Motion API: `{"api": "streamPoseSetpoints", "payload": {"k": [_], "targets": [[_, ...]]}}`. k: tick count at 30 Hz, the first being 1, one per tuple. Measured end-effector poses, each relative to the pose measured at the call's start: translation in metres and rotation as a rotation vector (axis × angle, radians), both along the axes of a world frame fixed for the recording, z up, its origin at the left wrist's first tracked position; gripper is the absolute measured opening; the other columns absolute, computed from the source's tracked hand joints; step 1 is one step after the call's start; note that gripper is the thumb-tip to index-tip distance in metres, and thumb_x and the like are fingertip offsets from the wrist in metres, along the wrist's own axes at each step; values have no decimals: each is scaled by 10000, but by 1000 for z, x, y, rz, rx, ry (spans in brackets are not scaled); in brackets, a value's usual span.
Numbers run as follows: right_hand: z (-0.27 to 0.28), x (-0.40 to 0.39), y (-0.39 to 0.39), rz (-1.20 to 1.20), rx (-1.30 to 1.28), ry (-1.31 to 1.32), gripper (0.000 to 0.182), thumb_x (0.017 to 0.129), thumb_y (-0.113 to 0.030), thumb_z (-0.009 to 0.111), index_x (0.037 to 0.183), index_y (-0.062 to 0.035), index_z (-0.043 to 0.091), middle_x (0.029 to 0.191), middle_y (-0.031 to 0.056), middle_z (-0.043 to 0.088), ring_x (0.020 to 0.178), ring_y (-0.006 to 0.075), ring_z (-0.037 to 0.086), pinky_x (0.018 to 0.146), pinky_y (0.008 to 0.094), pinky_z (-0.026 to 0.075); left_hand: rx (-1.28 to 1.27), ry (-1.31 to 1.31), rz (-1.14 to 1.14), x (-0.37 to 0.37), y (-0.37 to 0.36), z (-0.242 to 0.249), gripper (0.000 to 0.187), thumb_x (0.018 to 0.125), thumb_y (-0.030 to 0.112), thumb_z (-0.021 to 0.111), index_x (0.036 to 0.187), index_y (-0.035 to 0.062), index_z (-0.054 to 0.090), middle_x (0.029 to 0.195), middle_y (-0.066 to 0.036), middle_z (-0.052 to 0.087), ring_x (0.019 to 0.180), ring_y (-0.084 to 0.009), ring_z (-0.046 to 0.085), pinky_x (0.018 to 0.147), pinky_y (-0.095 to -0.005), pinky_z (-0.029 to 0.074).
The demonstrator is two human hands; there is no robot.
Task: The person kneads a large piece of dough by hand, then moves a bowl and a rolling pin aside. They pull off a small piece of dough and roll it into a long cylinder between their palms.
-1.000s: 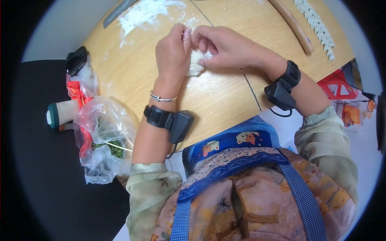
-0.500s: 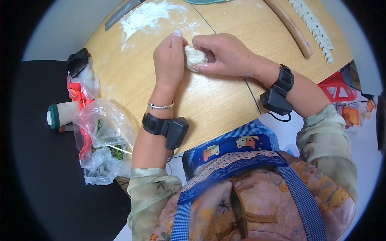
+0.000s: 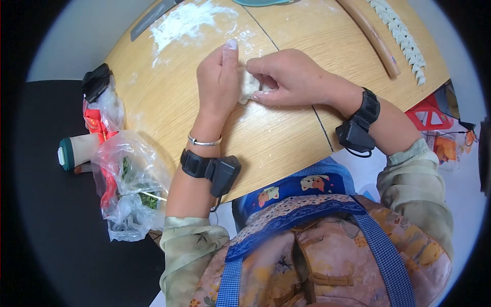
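A small lump of white dough [image 3: 248,86] is squeezed between my two hands above the wooden table [image 3: 276,135]. My left hand [image 3: 219,79] is closed against the dough's left side, its floury thumb pointing up and away. On the other side, my right hand [image 3: 286,77] pinches the dough between thumb and curled fingers. Much of the lump is hidden by the fingers. White flour [image 3: 186,23] is spread on the table beyond my left hand.
A rolling pin [image 3: 371,38] and a braided strip of dough [image 3: 401,41] lie at the far right. A knife [image 3: 153,19] is at the far left edge, a green dish [image 3: 262,2] at the top. Plastic bags [image 3: 135,179] and a lidded cup [image 3: 76,151] are on the left.
Both hands have shifted slightly nearer to me with the dough. My right fingers now cover more of the lump, which looks more pressed.
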State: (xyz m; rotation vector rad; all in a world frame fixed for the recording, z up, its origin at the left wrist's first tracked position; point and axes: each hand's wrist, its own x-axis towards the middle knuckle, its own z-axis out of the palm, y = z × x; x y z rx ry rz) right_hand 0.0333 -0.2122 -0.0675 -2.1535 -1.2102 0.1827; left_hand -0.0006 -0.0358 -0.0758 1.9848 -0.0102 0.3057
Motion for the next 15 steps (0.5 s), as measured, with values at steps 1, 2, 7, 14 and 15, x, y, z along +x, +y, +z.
{"api": "streamPoseSetpoints", "payload": {"k": [1,2,7,14,15], "targets": [[0,0,0,-1,-1,0,240,766,-280,672,851,-60,626,667,86,625,631,270,639,577,382,487,-1,0,-1,1,-1,0,375,988,229,536,702,-9,493,599,-160,392,549,-218,386,533,-353,353],[0,-1,1,-10,-25,-14,247,766,-289,677,845,-60,628,669,86,629,631,274,639,580,385,490,179,-92,-12,2,-2,-1,356,963,222,559,700,-11,504,626,-177,450,580,-288,439,552,-385,375],[2,0,1,-13,-97,-25,291,764,-303,710,894,-59,622,697,86,635,657,286,643,596,396,496,508,-283,-29,10,4,-5,337,937,210,589,695,-12,512,654,-192,514,622,-365,510,579,-435,401],[-4,1,5,-74,91,4,389,744,-263,762,988,-51,545,763,88,621,678,264,625,585,368,478,257,-280,10,3,-5,-1,232,1009,193,497,869,16,546,617,-89,510,558,-190,468,549,-313,415],[-2,0,6,-62,84,31,407,758,-284,754,1047,-58,577,747,82,642,704,274,654,604,376,503,98,-232,28,1,-6,-1,214,1019,190,472,911,23,552,628,-51,516,572,-147,475,554,-291,419]]}}
